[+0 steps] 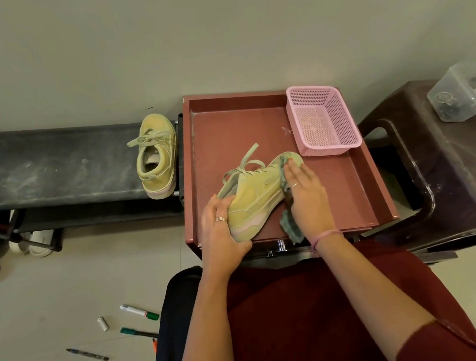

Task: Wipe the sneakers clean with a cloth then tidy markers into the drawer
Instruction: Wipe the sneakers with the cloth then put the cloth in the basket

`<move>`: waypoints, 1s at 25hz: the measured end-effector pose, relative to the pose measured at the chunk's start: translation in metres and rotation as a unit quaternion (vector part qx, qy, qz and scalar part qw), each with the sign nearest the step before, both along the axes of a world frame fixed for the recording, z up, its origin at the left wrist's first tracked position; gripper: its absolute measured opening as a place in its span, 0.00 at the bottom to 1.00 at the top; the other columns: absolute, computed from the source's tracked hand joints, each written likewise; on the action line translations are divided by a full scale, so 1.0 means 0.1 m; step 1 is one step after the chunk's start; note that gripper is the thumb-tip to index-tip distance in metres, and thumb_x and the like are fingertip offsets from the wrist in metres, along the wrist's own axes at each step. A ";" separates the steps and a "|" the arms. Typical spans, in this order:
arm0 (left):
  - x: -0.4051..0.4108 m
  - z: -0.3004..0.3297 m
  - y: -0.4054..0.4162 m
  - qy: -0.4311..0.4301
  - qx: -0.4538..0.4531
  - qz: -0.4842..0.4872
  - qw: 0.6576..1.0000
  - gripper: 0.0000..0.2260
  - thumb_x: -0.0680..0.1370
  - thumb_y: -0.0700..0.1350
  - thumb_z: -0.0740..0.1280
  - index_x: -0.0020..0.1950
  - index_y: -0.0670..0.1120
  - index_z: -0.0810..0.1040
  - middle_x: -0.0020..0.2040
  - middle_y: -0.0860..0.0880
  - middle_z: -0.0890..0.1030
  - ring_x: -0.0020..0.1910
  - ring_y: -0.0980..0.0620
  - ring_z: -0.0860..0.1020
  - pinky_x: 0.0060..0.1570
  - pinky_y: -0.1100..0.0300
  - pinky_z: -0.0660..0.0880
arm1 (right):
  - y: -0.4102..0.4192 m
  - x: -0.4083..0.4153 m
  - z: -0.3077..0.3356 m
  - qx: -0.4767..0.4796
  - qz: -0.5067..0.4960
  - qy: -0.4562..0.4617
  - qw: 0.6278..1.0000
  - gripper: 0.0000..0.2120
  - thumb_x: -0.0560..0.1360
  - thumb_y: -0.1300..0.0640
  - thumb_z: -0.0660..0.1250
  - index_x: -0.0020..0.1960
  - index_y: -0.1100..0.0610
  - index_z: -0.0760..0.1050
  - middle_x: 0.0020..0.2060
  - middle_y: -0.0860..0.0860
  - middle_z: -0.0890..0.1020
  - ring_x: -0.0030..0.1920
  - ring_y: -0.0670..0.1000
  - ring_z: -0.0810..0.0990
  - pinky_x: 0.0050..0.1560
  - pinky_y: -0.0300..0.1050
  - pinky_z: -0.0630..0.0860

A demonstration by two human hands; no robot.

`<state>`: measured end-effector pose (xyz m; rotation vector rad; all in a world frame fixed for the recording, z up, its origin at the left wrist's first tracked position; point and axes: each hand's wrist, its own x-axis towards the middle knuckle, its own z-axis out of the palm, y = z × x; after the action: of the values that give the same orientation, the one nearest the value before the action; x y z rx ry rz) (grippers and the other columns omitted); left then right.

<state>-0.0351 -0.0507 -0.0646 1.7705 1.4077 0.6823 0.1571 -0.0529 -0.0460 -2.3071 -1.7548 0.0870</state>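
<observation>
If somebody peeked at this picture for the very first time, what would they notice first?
Probably the yellow-green sneaker lying on its side in the middle, on the red tray top. The left hand grips its heel while the right hand presses a teal cloth against it. Next, the pink basket in the tray's far right corner, and markers scattered on the floor at lower left.

One camera on the person's head looks down, close above the red tray (371, 171) and floor (70, 290).
</observation>
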 end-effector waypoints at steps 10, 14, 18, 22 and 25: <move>0.01 0.02 0.00 -0.016 0.000 0.012 1.000 0.41 0.60 0.38 0.76 0.71 0.53 0.65 0.70 0.51 0.63 0.72 0.58 0.56 0.66 0.57 0.61 | -0.16 -0.25 -0.12 0.066 0.071 0.053 0.994 0.35 0.66 0.79 0.61 0.72 0.62 0.64 0.72 0.55 0.66 0.72 0.59 0.63 0.72 0.50 0.58; 0.00 0.01 0.02 -0.021 -0.004 0.017 1.000 0.42 0.60 0.38 0.77 0.71 0.52 0.65 0.69 0.52 0.63 0.70 0.61 0.56 0.67 0.57 0.61 | 0.04 -0.36 -0.04 0.067 0.009 0.112 0.991 0.32 0.72 0.76 0.55 0.74 0.60 0.62 0.73 0.54 0.64 0.74 0.56 0.59 0.73 0.53 0.59; -0.01 0.00 0.02 -0.043 0.003 0.021 0.999 0.39 0.62 0.42 0.79 0.70 0.51 0.66 0.65 0.55 0.65 0.66 0.64 0.58 0.61 0.63 0.63 | -0.44 -0.65 -0.22 0.095 0.173 0.100 0.975 0.26 0.74 0.70 0.52 0.73 0.62 0.62 0.73 0.56 0.64 0.75 0.54 0.58 0.74 0.48 0.56; -0.01 0.01 0.01 -0.039 -0.008 0.029 0.999 0.40 0.60 0.39 0.77 0.70 0.52 0.66 0.64 0.57 0.64 0.65 0.65 0.59 0.60 0.63 0.63 | -0.39 -0.26 -0.32 0.089 0.127 0.070 0.985 0.26 0.72 0.73 0.56 0.70 0.65 0.66 0.71 0.57 0.65 0.72 0.57 0.62 0.73 0.49 0.57; 0.00 0.02 0.01 -0.054 -0.023 0.036 0.998 0.42 0.59 0.38 0.76 0.70 0.53 0.65 0.63 0.57 0.64 0.64 0.60 0.62 0.60 0.62 0.63 | -0.13 -0.05 -0.27 0.087 0.090 0.020 0.992 0.27 0.69 0.77 0.58 0.68 0.66 0.69 0.68 0.60 0.71 0.69 0.61 0.68 0.71 0.51 0.60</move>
<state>-0.0353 -0.0497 -0.0627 1.6291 1.4070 0.7661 0.1519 -0.0663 -0.0732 -2.0105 -1.8661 0.0102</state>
